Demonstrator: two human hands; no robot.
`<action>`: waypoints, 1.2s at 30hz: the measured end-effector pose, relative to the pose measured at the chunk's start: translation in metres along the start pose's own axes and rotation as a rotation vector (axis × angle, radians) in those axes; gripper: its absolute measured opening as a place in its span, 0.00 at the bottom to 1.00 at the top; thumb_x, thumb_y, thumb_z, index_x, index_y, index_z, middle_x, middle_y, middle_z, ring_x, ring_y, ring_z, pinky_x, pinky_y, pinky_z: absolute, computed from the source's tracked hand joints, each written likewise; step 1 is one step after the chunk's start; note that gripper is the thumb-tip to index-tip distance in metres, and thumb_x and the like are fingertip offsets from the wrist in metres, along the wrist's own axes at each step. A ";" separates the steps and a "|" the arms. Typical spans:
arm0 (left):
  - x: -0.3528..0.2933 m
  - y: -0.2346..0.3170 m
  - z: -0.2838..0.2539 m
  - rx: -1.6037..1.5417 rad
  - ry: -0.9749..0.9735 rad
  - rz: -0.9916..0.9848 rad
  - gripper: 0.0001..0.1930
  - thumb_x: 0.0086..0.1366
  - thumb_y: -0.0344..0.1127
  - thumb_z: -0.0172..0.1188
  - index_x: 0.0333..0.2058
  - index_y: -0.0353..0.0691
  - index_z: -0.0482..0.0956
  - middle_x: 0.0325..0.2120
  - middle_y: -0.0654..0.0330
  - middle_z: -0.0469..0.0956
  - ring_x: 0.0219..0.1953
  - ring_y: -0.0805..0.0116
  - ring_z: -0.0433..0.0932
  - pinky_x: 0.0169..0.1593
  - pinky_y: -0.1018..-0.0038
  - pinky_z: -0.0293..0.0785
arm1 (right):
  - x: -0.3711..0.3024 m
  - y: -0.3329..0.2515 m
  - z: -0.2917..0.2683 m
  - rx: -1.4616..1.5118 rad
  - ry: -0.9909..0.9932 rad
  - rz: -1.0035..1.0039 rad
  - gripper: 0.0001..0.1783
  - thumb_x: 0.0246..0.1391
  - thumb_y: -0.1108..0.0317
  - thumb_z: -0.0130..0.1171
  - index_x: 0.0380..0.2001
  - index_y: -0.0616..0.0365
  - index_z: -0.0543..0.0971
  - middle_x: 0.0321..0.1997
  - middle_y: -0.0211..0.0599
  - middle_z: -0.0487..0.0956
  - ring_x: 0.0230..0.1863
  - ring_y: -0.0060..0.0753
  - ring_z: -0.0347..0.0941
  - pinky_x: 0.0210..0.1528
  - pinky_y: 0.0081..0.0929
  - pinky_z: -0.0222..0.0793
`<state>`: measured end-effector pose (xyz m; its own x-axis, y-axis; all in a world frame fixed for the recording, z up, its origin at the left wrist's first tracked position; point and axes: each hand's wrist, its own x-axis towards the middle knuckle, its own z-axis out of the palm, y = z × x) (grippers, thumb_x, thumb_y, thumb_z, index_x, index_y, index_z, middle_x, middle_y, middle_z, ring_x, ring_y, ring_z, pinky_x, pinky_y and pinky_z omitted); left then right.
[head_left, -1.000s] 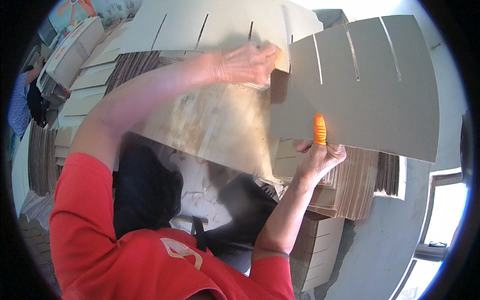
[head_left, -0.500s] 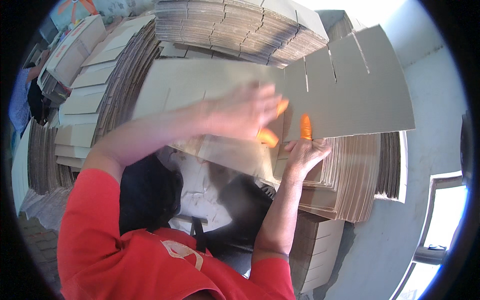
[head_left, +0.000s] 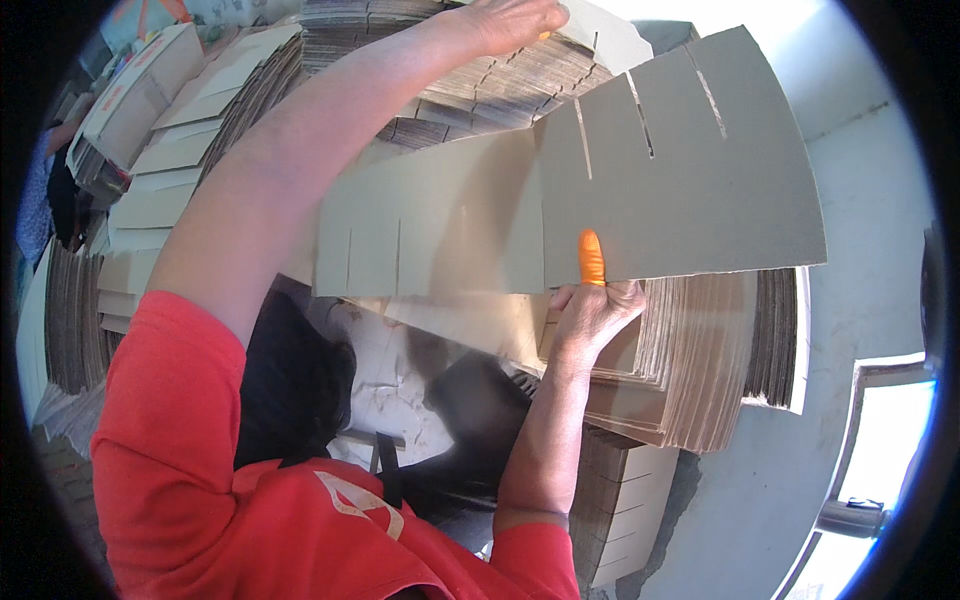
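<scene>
A grey-brown slotted cardboard sheet (head_left: 690,190) with a crease lies opened across the work area. Its right panel is raised at an angle, and the left panel (head_left: 375,240) reaches toward my left side. My right hand (head_left: 600,310) grips the lower edge of the right panel, its thumb in an orange finger cot on top and the other fingers mostly hidden beneath. Stretched far forward, my left hand (head_left: 515,22) is at the tall back stack of cardboard (head_left: 500,85). Its fingers are drawn together, also with orange on a fingertip; what they hold does not show clearly.
Under the sheet at right stands a pile of cardboard sheets (head_left: 690,370), with more slotted sheets (head_left: 630,510) below. Layered cardboard (head_left: 150,210) and a white carton (head_left: 140,95) are at left. Part of another person (head_left: 35,200) shows at the far left. A pale wall (head_left: 760,480) bounds the right.
My left hand has swept from the crease of the sheet up and forward to the back stack. The right hand keeps its grip, and the sheet has shifted slightly left and up.
</scene>
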<state>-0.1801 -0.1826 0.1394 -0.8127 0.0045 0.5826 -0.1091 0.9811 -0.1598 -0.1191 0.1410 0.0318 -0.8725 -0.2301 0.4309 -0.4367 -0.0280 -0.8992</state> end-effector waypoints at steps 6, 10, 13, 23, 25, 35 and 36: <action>-0.008 -0.006 -0.020 -0.089 0.322 0.294 0.07 0.54 0.29 0.59 0.29 0.31 0.77 0.39 0.50 0.77 0.44 0.53 0.73 0.42 0.63 0.76 | -0.002 -0.001 0.001 0.015 0.036 0.006 0.20 0.45 0.88 0.50 0.36 0.57 0.84 0.21 0.29 0.78 0.16 0.16 0.69 0.16 0.18 0.67; -0.005 0.029 -0.030 0.305 -0.051 0.276 0.10 0.57 0.29 0.58 0.34 0.26 0.76 0.42 0.48 0.73 0.47 0.55 0.72 0.45 0.63 0.75 | -0.001 -0.016 -0.001 0.121 0.064 0.085 0.12 0.54 0.84 0.55 0.36 0.59 0.84 0.21 0.30 0.77 0.13 0.15 0.68 0.11 0.16 0.65; -0.024 0.033 -0.019 0.455 0.086 0.371 0.07 0.52 0.27 0.60 0.27 0.26 0.75 0.32 0.54 0.69 0.38 0.63 0.74 0.28 0.75 0.80 | 0.000 -0.017 0.000 0.127 0.051 0.048 0.09 0.56 0.82 0.56 0.35 0.61 0.84 0.21 0.30 0.77 0.12 0.15 0.67 0.09 0.15 0.64; -0.068 0.078 -0.011 0.249 0.148 0.494 0.08 0.42 0.27 0.60 0.21 0.27 0.77 0.30 0.56 0.68 0.36 0.67 0.70 0.22 0.81 0.78 | 0.001 -0.008 0.000 0.100 0.024 0.024 0.12 0.55 0.84 0.52 0.35 0.63 0.84 0.18 0.29 0.76 0.11 0.15 0.66 0.09 0.17 0.63; -0.081 0.093 -0.013 0.297 0.154 0.512 0.09 0.40 0.28 0.61 0.21 0.27 0.78 0.32 0.54 0.70 0.37 0.67 0.70 0.22 0.81 0.77 | 0.004 -0.009 0.000 0.066 -0.004 0.036 0.12 0.55 0.84 0.51 0.34 0.63 0.84 0.18 0.29 0.76 0.11 0.15 0.67 0.10 0.17 0.62; -0.130 0.129 -0.034 0.313 -0.048 0.645 0.11 0.53 0.30 0.61 0.36 0.34 0.83 0.45 0.45 0.76 0.57 0.52 0.70 0.43 0.72 0.83 | 0.012 -0.043 -0.029 0.112 -0.031 -0.075 0.15 0.43 0.87 0.46 0.28 0.66 0.82 0.09 0.31 0.72 0.08 0.17 0.66 0.10 0.18 0.61; -0.148 0.137 -0.030 0.283 0.029 0.676 0.14 0.54 0.30 0.59 0.40 0.35 0.79 0.48 0.44 0.73 0.60 0.49 0.67 0.48 0.69 0.80 | 0.010 -0.044 -0.026 0.187 -0.037 -0.070 0.16 0.43 0.88 0.45 0.28 0.65 0.82 0.09 0.31 0.72 0.08 0.17 0.65 0.10 0.18 0.61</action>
<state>-0.0580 -0.0433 0.0551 -0.7396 0.6005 0.3040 0.2641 0.6743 -0.6896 -0.1142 0.1657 0.0775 -0.8315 -0.2566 0.4927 -0.4445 -0.2246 -0.8672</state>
